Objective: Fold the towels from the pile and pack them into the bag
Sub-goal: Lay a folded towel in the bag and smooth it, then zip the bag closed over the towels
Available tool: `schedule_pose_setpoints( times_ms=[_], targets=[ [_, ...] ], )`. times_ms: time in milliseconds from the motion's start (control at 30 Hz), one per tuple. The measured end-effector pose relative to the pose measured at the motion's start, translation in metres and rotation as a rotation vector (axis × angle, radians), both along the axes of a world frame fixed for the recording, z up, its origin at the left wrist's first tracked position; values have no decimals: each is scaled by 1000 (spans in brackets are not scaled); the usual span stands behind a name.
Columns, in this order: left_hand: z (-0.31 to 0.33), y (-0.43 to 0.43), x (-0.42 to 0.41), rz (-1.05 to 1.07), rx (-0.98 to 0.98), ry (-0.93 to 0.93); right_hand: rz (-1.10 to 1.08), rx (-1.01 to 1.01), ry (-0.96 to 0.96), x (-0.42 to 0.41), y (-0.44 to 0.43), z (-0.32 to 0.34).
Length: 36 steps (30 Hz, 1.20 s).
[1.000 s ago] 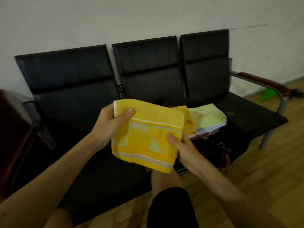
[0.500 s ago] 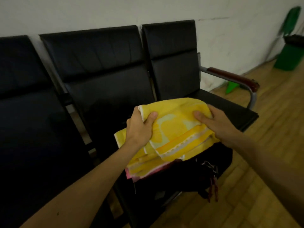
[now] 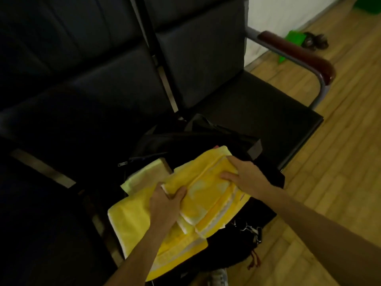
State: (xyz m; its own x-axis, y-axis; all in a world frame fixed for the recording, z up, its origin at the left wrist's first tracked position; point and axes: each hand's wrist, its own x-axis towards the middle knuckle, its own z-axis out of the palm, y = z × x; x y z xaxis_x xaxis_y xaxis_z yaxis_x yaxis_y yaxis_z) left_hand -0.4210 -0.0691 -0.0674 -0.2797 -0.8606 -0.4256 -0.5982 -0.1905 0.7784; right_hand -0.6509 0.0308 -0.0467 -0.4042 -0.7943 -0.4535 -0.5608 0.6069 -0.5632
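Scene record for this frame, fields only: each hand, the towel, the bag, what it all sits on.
left hand: pinches the near corner of the folded yellow towel, thumb on top
right hand: on the towel's far end; hold unclear
towel position: over a stack of towels at the black bag
support: black bench seat
task state: towel folded, not yet released

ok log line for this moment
folded yellow patterned towel: over yellow towel stack at black fabric bag | left hand: grips near corner | right hand: touches far edge
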Motion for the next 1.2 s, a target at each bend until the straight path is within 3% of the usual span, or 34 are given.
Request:
schedule_pose_setpoints(
  times_ms=[100, 200, 300, 367, 467, 533, 600, 733, 800, 933, 1200],
  targets=[
    [11, 3, -5, -2, 12, -133, 84, 65, 154, 9, -3, -10],
    [26, 0, -14, -130, -145, -380, 76, 117, 257, 11, -3, -18],
    [29, -9, -15, -273, -311, -553, -5, 84, 407, 12, -1, -23],
    [27, -22, -18, -385, -337, -563, -117, 76, 383, 12, 2, -20],
    [30, -51, -35, -353, -109, -401, -207, 4, 308, 16, 15, -17],
    [29, -73, -55, -73, 119, -185, -231, -96, 342, 20, 20, -11],
    [16, -95, -74, 139, 362, -111, -254, -171, 420, 30, 16, -7],
    [-13, -112, -94, 226, 860, 4, -86, -178, 546, 55, 1, -13],
    [-21, -117, -104, 207, 924, 96, 1, -92, 538, 67, -4, -26],
    [-23, -116, -123, 200, 837, 320, 26, -5, 565, 74, -12, -42],
    [51, -79, -150, 74, 820, 513, 85, 46, 441, 76, -18, -39]
  ],
)
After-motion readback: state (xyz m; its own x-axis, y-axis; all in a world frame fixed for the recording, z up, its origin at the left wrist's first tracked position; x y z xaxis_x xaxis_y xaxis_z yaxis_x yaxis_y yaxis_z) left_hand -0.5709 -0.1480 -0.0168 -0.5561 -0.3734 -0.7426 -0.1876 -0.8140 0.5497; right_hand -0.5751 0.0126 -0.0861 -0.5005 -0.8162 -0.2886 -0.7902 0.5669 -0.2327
